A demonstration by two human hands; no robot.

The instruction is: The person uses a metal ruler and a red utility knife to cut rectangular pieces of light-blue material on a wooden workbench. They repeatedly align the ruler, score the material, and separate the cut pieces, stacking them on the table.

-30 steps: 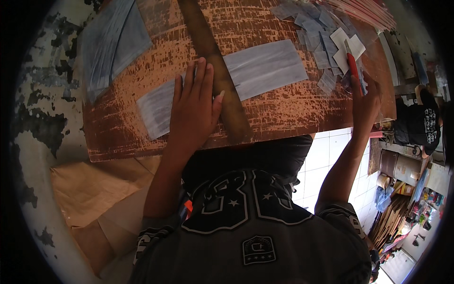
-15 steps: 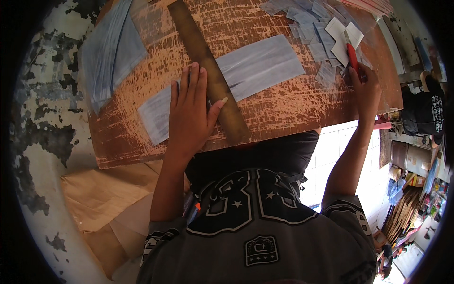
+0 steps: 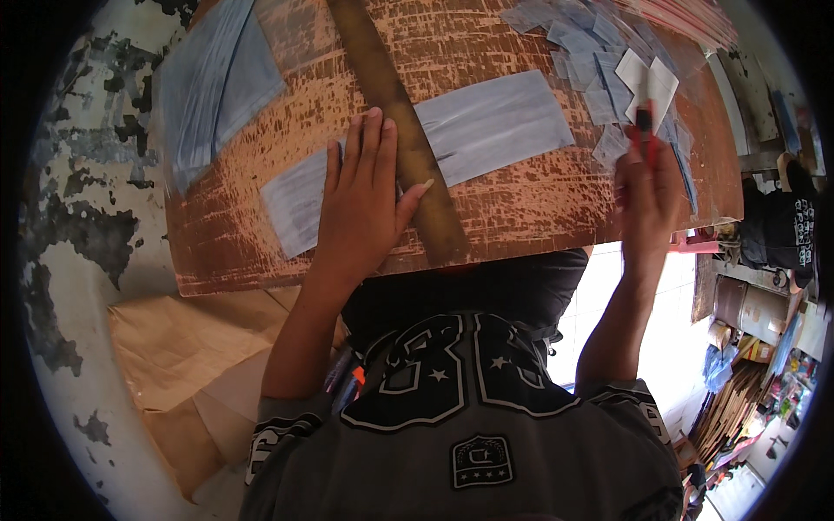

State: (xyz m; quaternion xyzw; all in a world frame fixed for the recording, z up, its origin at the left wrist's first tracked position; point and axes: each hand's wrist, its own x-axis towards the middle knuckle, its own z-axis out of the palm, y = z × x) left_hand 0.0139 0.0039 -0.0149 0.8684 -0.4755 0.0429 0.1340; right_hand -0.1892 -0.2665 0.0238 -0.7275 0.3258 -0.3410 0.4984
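Observation:
My left hand (image 3: 359,198) lies flat, fingers stretched out, over a translucent bluish-grey plastic strip (image 3: 495,123). Its thumb rests on a long dark brown straightedge (image 3: 401,130) that crosses the strip at a slant. A small dark slit or mark shows in the strip just right of the straightedge. On the right, my right hand (image 3: 647,193) is closed round a red and black utility knife (image 3: 644,122), slightly blurred and held upright over the board. Beyond the knife lie small white cards (image 3: 653,82) among cut pieces of clear plastic (image 3: 599,65).
The worn reddish-brown board (image 3: 512,208) carries a stack of bluish plastic sheets (image 3: 213,95) at left and pink-edged strips (image 3: 686,19) at far right. Brown paper (image 3: 191,347) lies below left beside a peeling wall (image 3: 69,260). Shelves and stacked cardboard (image 3: 734,408) stand at right.
My right hand has moved left and nearer to me with the knife, away from the white cards. My left hand still lies on the strip and straightedge. The view has shifted slightly.

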